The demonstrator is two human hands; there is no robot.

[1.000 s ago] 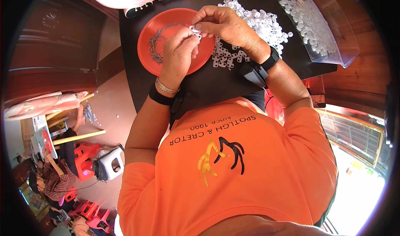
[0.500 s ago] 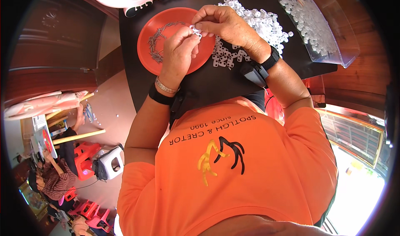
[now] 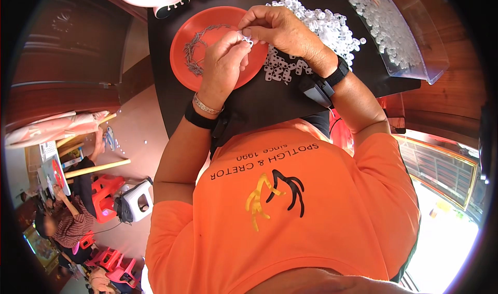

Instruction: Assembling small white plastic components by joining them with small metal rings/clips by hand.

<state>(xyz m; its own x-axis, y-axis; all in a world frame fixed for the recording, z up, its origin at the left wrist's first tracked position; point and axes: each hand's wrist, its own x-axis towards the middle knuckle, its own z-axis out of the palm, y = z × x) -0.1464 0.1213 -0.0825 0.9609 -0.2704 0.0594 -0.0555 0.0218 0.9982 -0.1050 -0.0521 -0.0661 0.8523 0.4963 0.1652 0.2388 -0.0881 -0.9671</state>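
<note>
Apparently the step in hand is fine fingertip work on a small white piece [image 3: 248, 41], and the next move calls for a steady pinch from both sides. The left hand [image 3: 224, 60] is closed, thumb and forefinger nipping that piece; the right hand [image 3: 282, 32] meets it, its thumb and finger drawn together on the upper end. They work above the rim of an orange bowl [image 3: 179, 50] holding grey pins [image 3: 194, 66]. Rightward, loose white pieces [image 3: 332, 32] heap on the black counter [image 3: 264, 105], beside a clear bin [image 3: 433, 60].
</note>
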